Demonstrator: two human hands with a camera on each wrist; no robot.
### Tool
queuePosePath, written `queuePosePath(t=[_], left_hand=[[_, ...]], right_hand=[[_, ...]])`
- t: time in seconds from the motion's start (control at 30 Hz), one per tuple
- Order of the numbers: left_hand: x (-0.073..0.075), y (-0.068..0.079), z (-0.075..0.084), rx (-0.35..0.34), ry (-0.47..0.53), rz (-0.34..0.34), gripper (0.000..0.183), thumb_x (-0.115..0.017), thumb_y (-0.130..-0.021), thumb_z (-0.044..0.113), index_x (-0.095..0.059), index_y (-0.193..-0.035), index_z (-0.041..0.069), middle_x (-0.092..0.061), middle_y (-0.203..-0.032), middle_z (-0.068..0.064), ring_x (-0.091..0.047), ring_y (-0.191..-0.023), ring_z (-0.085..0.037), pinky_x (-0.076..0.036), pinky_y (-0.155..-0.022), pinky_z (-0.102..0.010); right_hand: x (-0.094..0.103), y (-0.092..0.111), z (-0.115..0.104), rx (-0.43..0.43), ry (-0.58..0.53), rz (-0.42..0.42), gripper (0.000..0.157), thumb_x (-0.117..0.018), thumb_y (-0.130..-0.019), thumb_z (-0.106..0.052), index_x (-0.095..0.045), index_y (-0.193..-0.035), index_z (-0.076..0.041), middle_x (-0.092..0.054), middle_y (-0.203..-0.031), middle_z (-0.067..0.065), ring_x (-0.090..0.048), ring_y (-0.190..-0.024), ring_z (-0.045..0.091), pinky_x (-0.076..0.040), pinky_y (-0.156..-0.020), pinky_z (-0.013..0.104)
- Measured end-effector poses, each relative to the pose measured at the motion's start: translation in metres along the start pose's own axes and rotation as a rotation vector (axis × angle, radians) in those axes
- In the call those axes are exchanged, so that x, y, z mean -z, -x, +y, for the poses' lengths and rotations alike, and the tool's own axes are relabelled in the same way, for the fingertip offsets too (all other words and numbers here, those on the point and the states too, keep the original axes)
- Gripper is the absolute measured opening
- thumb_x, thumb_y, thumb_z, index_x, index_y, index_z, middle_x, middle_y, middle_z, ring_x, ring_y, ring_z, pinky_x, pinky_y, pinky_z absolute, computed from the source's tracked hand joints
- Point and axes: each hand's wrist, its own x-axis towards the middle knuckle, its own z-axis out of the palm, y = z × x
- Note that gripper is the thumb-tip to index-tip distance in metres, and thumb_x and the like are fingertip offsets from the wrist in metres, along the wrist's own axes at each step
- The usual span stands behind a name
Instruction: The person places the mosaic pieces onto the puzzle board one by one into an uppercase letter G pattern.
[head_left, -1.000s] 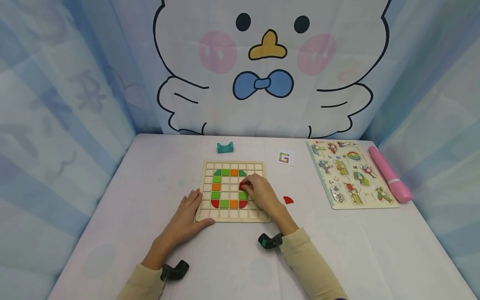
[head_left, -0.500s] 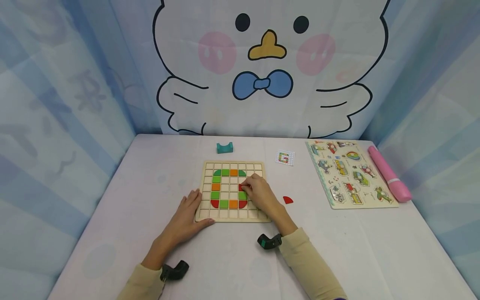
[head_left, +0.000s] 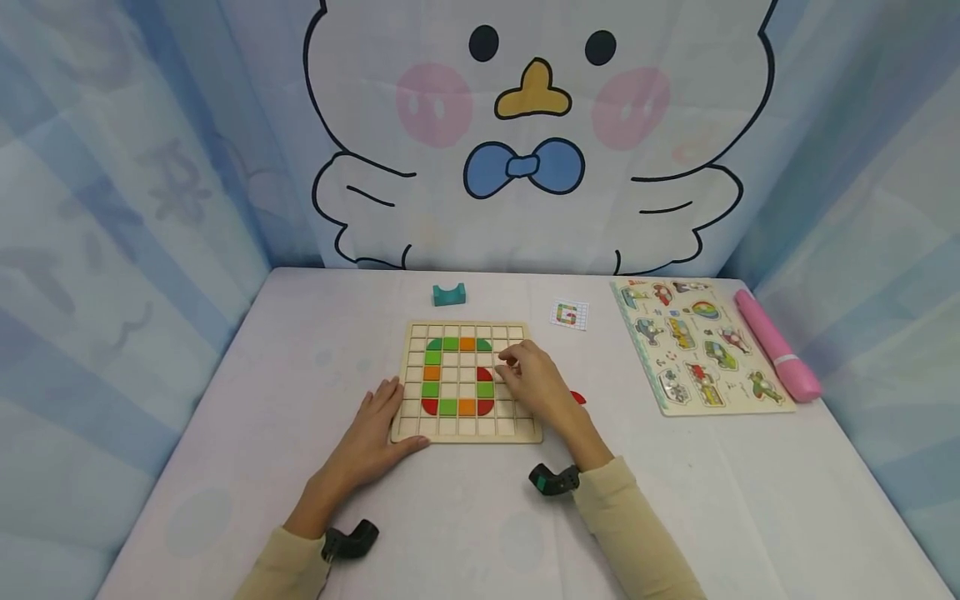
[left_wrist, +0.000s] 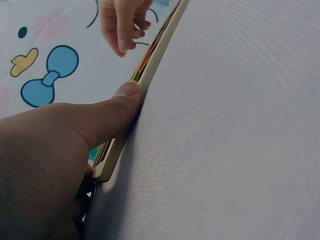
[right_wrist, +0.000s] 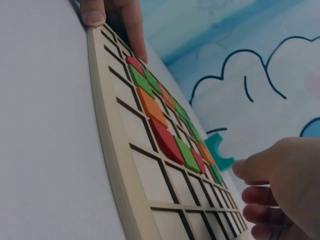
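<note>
A wooden grid board (head_left: 465,442) lies on the table, with green, orange and red pieces set in a ring of cells. My left hand (head_left: 371,433) rests at its front left corner, fingers straight along the left side and thumb on the front edge. Over the board's right part is my right hand (head_left: 534,385), loosely bent and holding nothing. Just left of its fingertips, a red rounded piece (head_left: 484,374) sits in a cell above a green square (head_left: 485,389). Partly hidden behind the right hand, another red piece (head_left: 578,397) lies on the table.
Behind the board stands a teal notched block (head_left: 449,295). A small pattern card (head_left: 570,314) lies at the back right. Farther right are a picture puzzle board (head_left: 701,350) and a pink cylinder (head_left: 780,346). A patterned curtain (head_left: 525,225) rises behind the table.
My right hand has let go of the red rounded piece and moved a little to the right, so the piece shows in its cell. The left hand has stayed in place.
</note>
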Motion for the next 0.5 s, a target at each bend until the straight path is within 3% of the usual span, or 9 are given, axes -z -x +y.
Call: queuePosePath(t=[0.5], left_hand=[[0.001, 0.000, 0.000, 0.005, -0.001, -0.010, 0.100, -0.071, -0.088, 0.052, -0.024, -0.156, -0.005, -0.021, -0.166, -0.020, -0.015, -0.156, -0.038, -0.014, -0.127, -0.056]], right_hand=[[0.030, 0.019, 0.028, -0.046, 0.063, -0.015, 0.035, -0.069, -0.092, -0.022, -0.066, -0.121, -0.002, -0.061, -0.110, 0.011, -0.056, -0.091, 0.022, -0.049, -0.078, 0.034]])
